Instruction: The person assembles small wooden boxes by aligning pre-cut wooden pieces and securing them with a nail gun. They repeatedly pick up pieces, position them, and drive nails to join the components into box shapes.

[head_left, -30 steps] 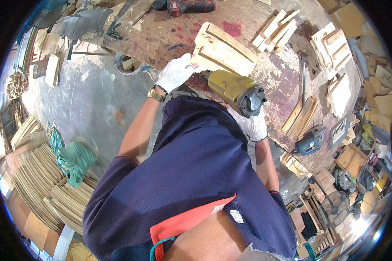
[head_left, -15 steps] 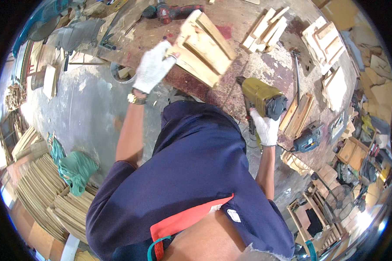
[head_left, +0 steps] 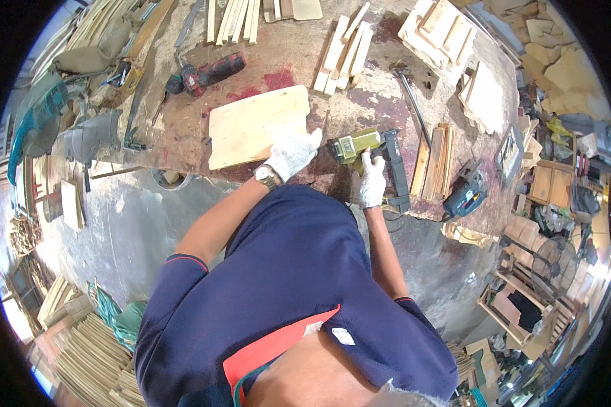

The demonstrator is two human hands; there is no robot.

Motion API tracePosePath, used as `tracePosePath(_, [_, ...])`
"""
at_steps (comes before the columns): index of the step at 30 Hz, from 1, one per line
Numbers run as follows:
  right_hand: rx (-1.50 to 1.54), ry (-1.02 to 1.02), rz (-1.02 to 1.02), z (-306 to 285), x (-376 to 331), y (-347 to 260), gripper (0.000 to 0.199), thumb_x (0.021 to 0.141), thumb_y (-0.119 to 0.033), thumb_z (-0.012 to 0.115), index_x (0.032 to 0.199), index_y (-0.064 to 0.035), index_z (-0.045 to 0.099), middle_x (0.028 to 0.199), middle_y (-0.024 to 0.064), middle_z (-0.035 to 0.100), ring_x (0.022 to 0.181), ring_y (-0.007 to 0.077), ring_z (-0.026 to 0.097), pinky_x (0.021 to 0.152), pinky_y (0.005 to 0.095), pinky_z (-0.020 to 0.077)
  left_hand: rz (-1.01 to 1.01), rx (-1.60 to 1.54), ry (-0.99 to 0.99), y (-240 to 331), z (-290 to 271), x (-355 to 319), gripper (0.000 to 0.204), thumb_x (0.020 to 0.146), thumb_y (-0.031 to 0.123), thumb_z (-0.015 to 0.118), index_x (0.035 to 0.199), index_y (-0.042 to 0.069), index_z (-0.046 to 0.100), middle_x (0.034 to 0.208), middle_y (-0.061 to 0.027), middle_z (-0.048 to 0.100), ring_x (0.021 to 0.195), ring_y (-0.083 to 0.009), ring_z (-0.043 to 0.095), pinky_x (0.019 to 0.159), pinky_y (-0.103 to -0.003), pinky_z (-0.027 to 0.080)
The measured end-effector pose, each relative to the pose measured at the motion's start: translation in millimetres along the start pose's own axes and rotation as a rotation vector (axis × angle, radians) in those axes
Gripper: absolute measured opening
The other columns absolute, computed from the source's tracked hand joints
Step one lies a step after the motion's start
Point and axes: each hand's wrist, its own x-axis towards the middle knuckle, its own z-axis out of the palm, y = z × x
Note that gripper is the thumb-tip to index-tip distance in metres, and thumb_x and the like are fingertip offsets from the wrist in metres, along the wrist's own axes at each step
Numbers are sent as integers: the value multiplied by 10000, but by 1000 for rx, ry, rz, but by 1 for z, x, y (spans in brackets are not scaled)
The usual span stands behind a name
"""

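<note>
A flat pale wooden panel [head_left: 251,125] lies smooth face up on the worktable, close to its near edge. My left hand [head_left: 292,154], in a white knitted glove, is over the panel's near right corner, its fingers reaching rightward past the edge; they do not close round anything visible. To the right, my right hand [head_left: 372,180], gloved too, grips an olive-green nail gun [head_left: 357,146] with a dark magazine. The tool is tilted on its side above the table, apart from the panel. My fingers partly cover its handle.
A red and black cordless drill [head_left: 207,73] lies beyond the panel. Wooden strips [head_left: 343,54] and stacked panels [head_left: 438,34] sit farther back. On the right are a metal bar [head_left: 414,105], more strips [head_left: 433,163] and a jigsaw [head_left: 466,191]. A teal saw [head_left: 37,125] stands left.
The panel, held up tilted with its battens showing, now lies flat with the smooth face up. My left hand has moved right across it. The nail gun has swung round in my right hand.
</note>
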Motion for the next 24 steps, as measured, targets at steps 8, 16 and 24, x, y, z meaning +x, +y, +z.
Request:
tracePosePath(8, [-197,505,-46,-41,88,80,446,900,-285,702,1227,9,628,1043,234,644,1006,429,615,906,499,497,-125,-469,135,-28,23,16,606,868,459,684,1346,106,567,1186,-193,675,1104,-352,645,924,-480,511])
tracePosePath(16, [-503,269,169,-1,186,166,372,852,-373,724,1057,-83,611,1005,173,632,969,388,634,810,538,519,-737,-175,382,-120,45,-83,542,859,385,708,1264,61,547,1105,-180,633,1044,-390,611,923,-502,478])
tracePosePath(24, [-365,110,162,-14,205,139,329,967,-355,560,945,-37,641,875,255,698,864,440,682,768,531,524,-863,-387,395,-144,105,-135,463,999,410,531,1316,72,536,1391,-203,555,1381,-435,435,1122,-582,324])
